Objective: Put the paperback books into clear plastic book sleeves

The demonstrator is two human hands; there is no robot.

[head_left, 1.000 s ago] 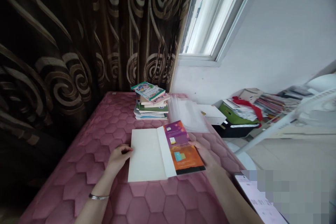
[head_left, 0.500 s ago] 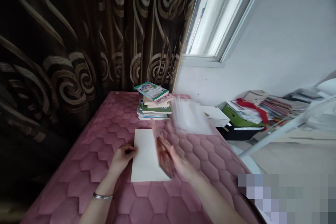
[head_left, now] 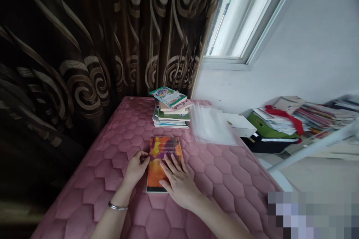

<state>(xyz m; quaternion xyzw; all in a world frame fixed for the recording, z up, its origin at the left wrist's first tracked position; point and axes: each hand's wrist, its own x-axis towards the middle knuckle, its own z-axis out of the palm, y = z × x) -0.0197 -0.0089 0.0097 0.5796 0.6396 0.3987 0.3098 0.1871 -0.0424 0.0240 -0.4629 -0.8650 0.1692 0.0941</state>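
Note:
A closed book (head_left: 162, 164) with an orange, yellow and purple cover lies flat on the pink quilted bed surface (head_left: 157, 216). My right hand (head_left: 179, 183) rests flat on the cover, its fingers spread. At the book's left edge, my left hand (head_left: 137, 168) has its thumb and fingers curled together, gripping the side; a silver bangle circles that wrist. Beyond the book stands a stack of books (head_left: 171, 110), the top one green and white and set at an angle. Clear plastic sheets (head_left: 211, 125) lie to the right of the stack.
A patterned brown curtain (head_left: 112, 37) hangs along the far left side. Past the bed's right edge are a white box (head_left: 239, 124), a green and black bin (head_left: 260, 127) full of papers, and a white fan pole (head_left: 305, 147). A window (head_left: 238, 15) is above.
The book's cover was partly raised in my right hand over a blank page. Now it is closed, with my right hand flat on top. My left hand stays at the left edge.

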